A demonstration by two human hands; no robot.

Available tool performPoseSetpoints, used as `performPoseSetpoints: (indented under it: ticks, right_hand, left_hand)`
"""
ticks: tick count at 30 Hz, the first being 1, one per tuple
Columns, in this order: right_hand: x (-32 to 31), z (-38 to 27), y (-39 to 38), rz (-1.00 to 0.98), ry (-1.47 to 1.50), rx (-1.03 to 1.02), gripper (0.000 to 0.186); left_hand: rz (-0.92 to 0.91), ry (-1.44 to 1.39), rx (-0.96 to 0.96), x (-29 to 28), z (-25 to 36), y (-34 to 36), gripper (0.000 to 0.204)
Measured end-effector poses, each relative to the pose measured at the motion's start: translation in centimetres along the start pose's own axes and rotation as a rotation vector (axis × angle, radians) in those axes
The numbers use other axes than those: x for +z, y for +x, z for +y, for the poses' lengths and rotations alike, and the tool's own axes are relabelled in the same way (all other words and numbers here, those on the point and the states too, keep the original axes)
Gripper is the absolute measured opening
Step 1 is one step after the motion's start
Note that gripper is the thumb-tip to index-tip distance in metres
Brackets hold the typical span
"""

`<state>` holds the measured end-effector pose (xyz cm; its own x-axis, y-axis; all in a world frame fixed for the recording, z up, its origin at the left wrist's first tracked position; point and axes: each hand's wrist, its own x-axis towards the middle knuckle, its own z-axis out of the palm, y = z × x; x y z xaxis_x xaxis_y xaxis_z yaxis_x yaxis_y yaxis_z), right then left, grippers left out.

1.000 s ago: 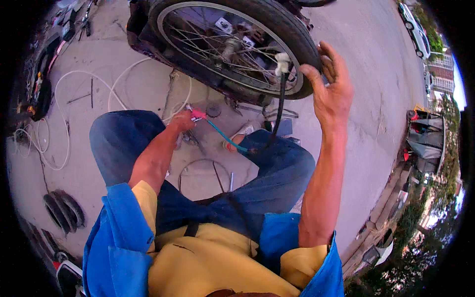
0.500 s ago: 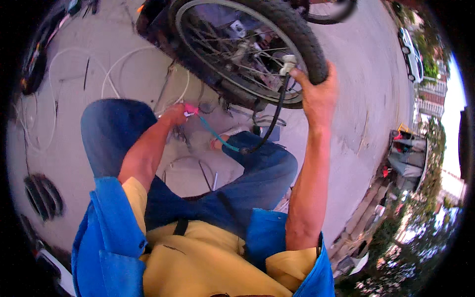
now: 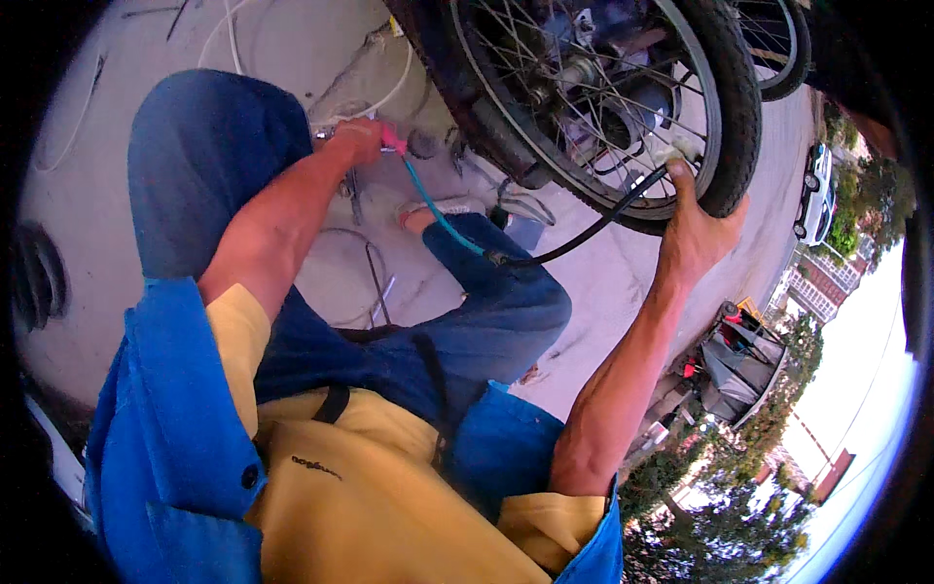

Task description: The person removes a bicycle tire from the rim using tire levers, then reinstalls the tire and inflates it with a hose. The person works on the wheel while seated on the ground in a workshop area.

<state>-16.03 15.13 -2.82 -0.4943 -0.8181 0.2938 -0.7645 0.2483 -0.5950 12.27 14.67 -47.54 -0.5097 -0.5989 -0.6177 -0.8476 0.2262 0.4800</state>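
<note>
My left hand (image 3: 358, 143) is closed around a pink hose fitting (image 3: 392, 139) with a metal end. From it a teal hose (image 3: 428, 201) runs right and joins a black hose (image 3: 593, 229). The black hose rises to a pale chuck (image 3: 671, 153) at the rim of a spoked bicycle wheel (image 3: 520, 92). My right hand (image 3: 702, 229) grips the lower right of the tyre (image 3: 736, 146), its thumb pressed on the hose end by the chuck. How the chuck sits on the valve is hidden.
White tubing (image 3: 379, 97) lies looped on the concrete floor. Dark tyres (image 3: 39, 273) rest at the left. A second wheel (image 3: 778, 49) stands behind. Farther right are a white car (image 3: 814, 195) and a covered cart (image 3: 735, 365).
The view has turned, so the wheel sits farther right in the picture and my left hand higher. My left hand keeps its hold on the fitting, my right hand on the tyre and hose end.
</note>
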Motion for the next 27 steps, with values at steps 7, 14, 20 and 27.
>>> performPoseSetpoints:
  ticks: [7,14,20,27]
  right_hand:
    - [-1.9,3.6,0.6,-0.19,0.151,0.085,0.052]
    - [-4.5,2.6,2.7,-0.515,0.031,0.125,0.068]
    - [-3.3,3.7,1.9,-0.345,0.205,0.067,0.058]
    - [-3.0,3.0,1.8,-0.265,0.146,0.053,0.05]
  left_hand:
    - [-0.055,0.008,-0.057,-2.4,1.8,-1.1,0.043]
    - [-0.063,-0.021,-0.067,-2.7,1.6,-1.2,0.042]
    - [-0.026,-0.025,-0.054,0.3,0.1,0.4,0.039]
    - [0.066,0.011,0.019,0.8,-1.0,0.3,0.037]
